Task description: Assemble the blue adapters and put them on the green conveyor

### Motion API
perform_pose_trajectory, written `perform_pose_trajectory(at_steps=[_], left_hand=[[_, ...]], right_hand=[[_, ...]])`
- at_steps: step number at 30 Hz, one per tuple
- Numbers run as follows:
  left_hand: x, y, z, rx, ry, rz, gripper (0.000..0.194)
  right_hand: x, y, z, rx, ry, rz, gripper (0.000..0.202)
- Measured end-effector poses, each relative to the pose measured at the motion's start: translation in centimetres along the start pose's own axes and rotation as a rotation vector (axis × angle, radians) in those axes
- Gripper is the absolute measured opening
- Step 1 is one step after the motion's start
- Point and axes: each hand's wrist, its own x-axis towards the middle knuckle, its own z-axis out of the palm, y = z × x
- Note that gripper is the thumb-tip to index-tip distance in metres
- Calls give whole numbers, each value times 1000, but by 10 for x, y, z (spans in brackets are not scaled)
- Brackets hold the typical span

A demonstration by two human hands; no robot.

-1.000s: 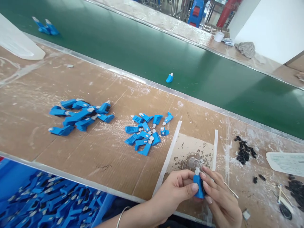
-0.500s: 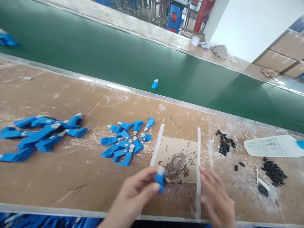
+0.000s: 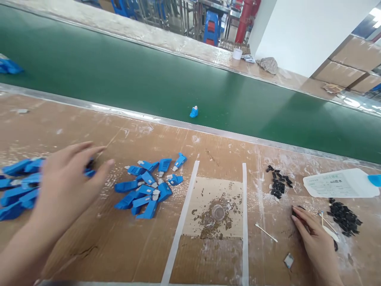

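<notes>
My left hand (image 3: 70, 178) is spread over the right side of the large pile of blue parts (image 3: 18, 188), with nothing visible in it. My right hand (image 3: 317, 238) is on the board at the right, thumb and forefinger together at a small dark piece; what they hold is too hidden to tell. Right of it lies a heap of black pieces (image 3: 345, 218), and a smaller black group (image 3: 279, 184) lies above. A second cluster of blue parts (image 3: 147, 188) sits left of the taped area. A cotton swab (image 3: 266, 233) lies left of my right hand.
A small clear cup (image 3: 218, 213) stands on a wet, stained card between two white tape strips (image 3: 245, 222). A white bottle (image 3: 342, 182) with a blue cap lies at the right. One blue part (image 3: 194, 111) rests on the green belt (image 3: 133, 83) beyond the board.
My left hand has moved left to the large pile and no longer holds the blue part. My right hand has moved right to the black pieces. A swab and a small square now show beside it.
</notes>
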Motion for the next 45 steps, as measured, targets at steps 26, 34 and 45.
perform_pose_trajectory(at_steps=[26,34,45], left_hand=[[20,148,32,-893,-879,95,13],[-143,102,1,-1684,-998,-584,30],[-174,115,19,-1376,-735,-127,27]], right_hand=[[-40,-164,74,181,-242,-770,35],[-34,-169,87,53,-309,-872,36],[-41,-173,70,268,-340,-604,36]])
